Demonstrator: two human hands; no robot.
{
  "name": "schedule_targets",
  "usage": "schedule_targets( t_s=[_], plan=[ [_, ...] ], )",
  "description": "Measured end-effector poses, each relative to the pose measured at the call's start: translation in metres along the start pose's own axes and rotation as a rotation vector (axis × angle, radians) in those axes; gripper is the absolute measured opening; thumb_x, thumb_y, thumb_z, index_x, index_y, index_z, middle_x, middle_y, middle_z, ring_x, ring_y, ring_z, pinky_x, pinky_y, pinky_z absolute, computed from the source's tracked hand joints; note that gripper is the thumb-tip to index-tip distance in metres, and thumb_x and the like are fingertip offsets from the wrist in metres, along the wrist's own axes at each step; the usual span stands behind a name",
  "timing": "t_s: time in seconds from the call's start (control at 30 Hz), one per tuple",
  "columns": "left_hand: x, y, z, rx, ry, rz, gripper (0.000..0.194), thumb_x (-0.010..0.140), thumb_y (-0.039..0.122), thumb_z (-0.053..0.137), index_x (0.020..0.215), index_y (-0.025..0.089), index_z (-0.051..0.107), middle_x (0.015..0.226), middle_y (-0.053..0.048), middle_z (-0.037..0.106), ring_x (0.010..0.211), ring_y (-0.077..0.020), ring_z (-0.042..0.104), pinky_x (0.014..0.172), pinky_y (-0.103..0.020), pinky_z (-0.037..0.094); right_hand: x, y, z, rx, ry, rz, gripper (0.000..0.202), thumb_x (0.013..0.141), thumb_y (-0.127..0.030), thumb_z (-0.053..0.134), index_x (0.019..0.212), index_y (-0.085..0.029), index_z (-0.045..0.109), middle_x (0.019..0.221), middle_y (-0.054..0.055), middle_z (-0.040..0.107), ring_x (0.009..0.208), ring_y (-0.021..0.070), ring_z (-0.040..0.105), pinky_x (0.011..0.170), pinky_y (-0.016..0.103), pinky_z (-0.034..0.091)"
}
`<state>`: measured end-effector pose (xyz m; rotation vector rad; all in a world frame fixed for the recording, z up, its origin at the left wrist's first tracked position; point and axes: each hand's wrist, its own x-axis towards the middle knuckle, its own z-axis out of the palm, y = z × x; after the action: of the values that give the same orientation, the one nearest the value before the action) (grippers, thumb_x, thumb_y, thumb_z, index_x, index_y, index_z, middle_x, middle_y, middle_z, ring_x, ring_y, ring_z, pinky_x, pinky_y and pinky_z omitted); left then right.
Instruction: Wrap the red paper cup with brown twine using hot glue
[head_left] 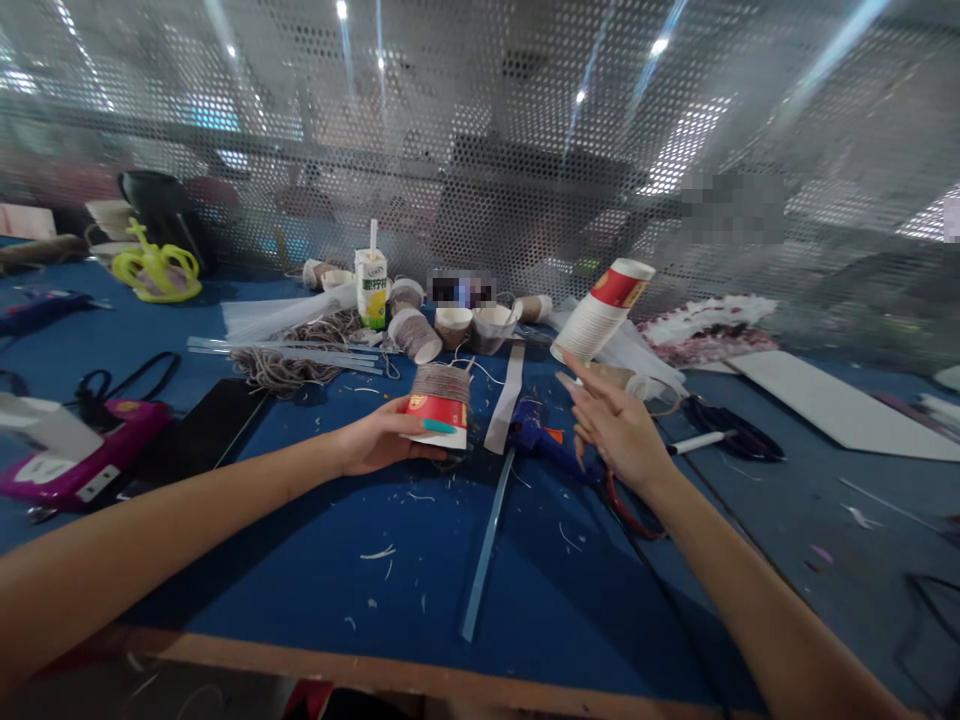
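My left hand (386, 437) is wrapped around a red and white paper cup (441, 412), its thumb across the side. Grey-brown yarn (441, 381) covers the upper part of this cup, and a strand trails off behind it. To the right, my right hand (619, 425) is held with its fingers apart and the index finger stretched out, holding nothing that I can see. Just beside it lies a blue glue gun (532, 428), with a clear glue stick (487, 550) in front. Behind my right fingers leans a stack of paper cups (602, 312).
Several yarn-wrapped cups (415, 335) lie at the back near a drink carton (371, 290) and a yarn skein (289, 365). Scissors (739, 430) and a white board (847, 405) are on the right. A magenta power strip (90, 455) sits left. Perforated metal (360, 160) stands behind.
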<state>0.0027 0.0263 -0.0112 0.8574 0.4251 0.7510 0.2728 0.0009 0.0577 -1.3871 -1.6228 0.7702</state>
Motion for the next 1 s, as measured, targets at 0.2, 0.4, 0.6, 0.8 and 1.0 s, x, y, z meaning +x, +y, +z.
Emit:
schedule_targets(
  t_s=[0.2, 0.4, 0.6, 0.8, 1.0],
  plan=[
    [0.0, 0.0, 0.0, 0.006, -0.025, 0.004, 0.048, 0.062, 0.02, 0.079, 0.108, 0.015, 0.065, 0.102, -0.01, 0.071, 0.096, -0.0242, 0.065, 0.09, -0.039, 0.047, 0.004, 0.0, -0.017, -0.721, -0.085, -0.053, 0.062, 0.078, -0.063, 0.054, 0.116, -0.014, 0.058, 0.067, 0.003, 0.058, 0.06, 0.0217, 0.059, 0.054, 0.033, 0.045],
    [0.001, 0.0, -0.001, 0.01, -0.027, 0.016, 0.051, 0.06, 0.019, 0.08, 0.109, 0.015, 0.065, 0.104, -0.009, 0.071, 0.098, -0.0233, 0.065, 0.096, -0.04, 0.044, 0.001, 0.008, -0.016, -0.924, -0.367, -0.102, 0.037, 0.067, -0.038, 0.067, 0.095, -0.018, 0.053, 0.106, 0.011, 0.052, 0.094, 0.0274, 0.059, 0.08, 0.037, 0.051],
    [0.002, -0.002, -0.004, 0.015, -0.056, 0.027, 0.053, 0.061, 0.02, 0.079, 0.112, 0.015, 0.064, 0.106, -0.01, 0.072, 0.099, -0.0238, 0.066, 0.096, -0.04, 0.045, 0.0, 0.015, -0.001, -1.044, -0.352, -0.031, 0.026, 0.07, -0.024, 0.057, 0.092, -0.017, 0.046, 0.1, 0.011, 0.051, 0.069, 0.0208, 0.059, 0.062, 0.033, 0.047],
    [0.0, 0.002, 0.002, 0.002, -0.034, 0.036, 0.053, 0.058, 0.018, 0.081, 0.109, 0.016, 0.064, 0.107, -0.009, 0.071, 0.099, -0.0228, 0.066, 0.094, -0.037, 0.048, 0.007, 0.018, -0.001, -1.023, -0.263, -0.081, 0.016, 0.07, -0.022, 0.054, 0.082, -0.02, 0.044, 0.09, 0.01, 0.055, 0.077, 0.0255, 0.06, 0.067, 0.035, 0.046],
    [-0.001, 0.002, -0.001, -0.003, 0.042, 0.053, 0.055, 0.059, 0.016, 0.081, 0.11, 0.017, 0.06, 0.106, -0.007, 0.07, 0.097, -0.0211, 0.066, 0.093, -0.034, 0.047, 0.009, 0.013, -0.011, -0.521, 0.092, -0.209, 0.028, 0.063, -0.031, 0.068, 0.084, -0.022, 0.052, 0.08, 0.004, 0.061, 0.065, 0.0215, 0.061, 0.058, 0.035, 0.05]
  ],
)
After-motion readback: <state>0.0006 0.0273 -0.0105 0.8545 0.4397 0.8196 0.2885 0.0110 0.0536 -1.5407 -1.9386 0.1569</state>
